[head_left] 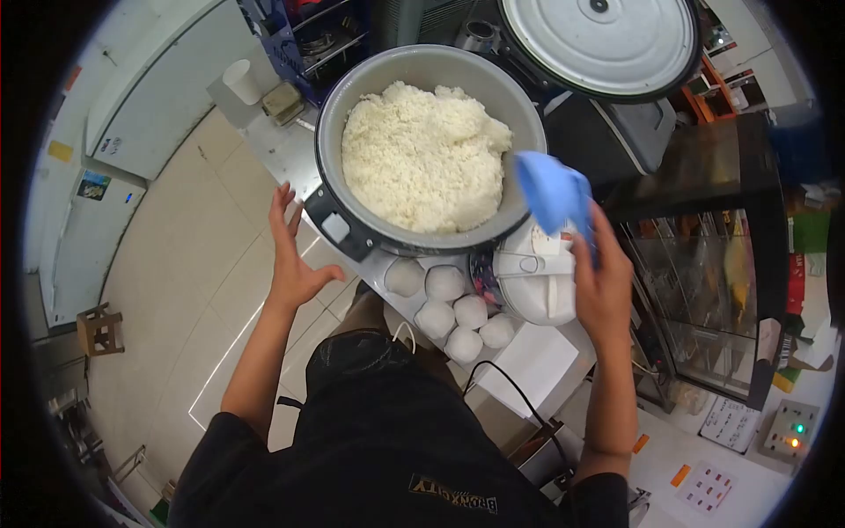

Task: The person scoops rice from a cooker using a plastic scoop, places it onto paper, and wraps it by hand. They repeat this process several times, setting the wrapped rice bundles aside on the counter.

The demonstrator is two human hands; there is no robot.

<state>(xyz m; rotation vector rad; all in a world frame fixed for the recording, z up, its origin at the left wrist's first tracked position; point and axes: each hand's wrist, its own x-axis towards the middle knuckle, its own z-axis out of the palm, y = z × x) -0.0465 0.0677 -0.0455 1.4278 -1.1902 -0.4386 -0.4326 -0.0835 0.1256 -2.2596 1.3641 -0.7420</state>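
Observation:
A large rice cooker pot (331,141) stands open, with a mound of cooked white rice (422,154) inside. My right hand (606,275) is closed round a blue plastic scoop (554,189), which is held up at the pot's right rim. Fingers spread and thumb out, my left hand (299,264) is empty beside the pot's black front handle (339,227). Several round white balls (437,319) sit in a cluster below the pot. Right of them is a white lidded appliance (532,280) with a handle, partly behind my right hand.
The cooker's round metal lid (603,40) is raised at the back right. A glass-fronted cabinet (695,282) stands to the right. White paper (528,365) and a black cable (515,387) lie nearer my body. A white cup (241,82) stands at the back left.

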